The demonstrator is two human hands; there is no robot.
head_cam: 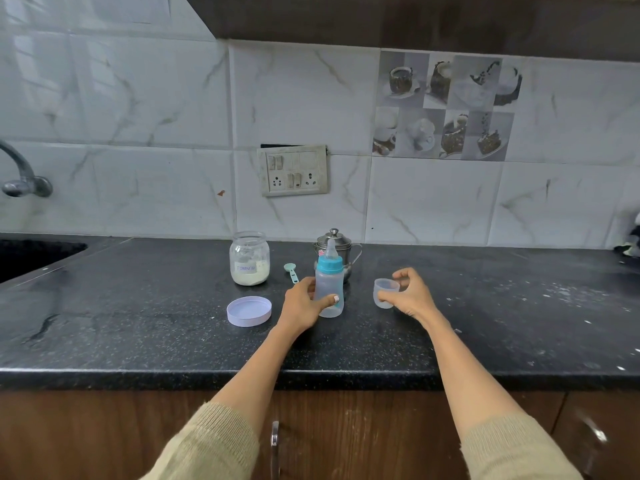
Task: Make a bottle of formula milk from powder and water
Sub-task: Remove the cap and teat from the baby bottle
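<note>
- Both arms reach forward, beige sleeves pushed back to the forearms.
- The left hand [304, 301] curls fingers and thumb round the baby bottle [329, 289].
- The right hand [410, 294] pinches the clear cap [384, 293] between thumb and fingertips.

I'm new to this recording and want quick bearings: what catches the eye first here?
The baby bottle with its teal collar, upright mid-counter, gripped by the left hand. Just right of it, the right hand holds the clear cap. Behind left stands the open formula jar, its lid lying in front.
</note>
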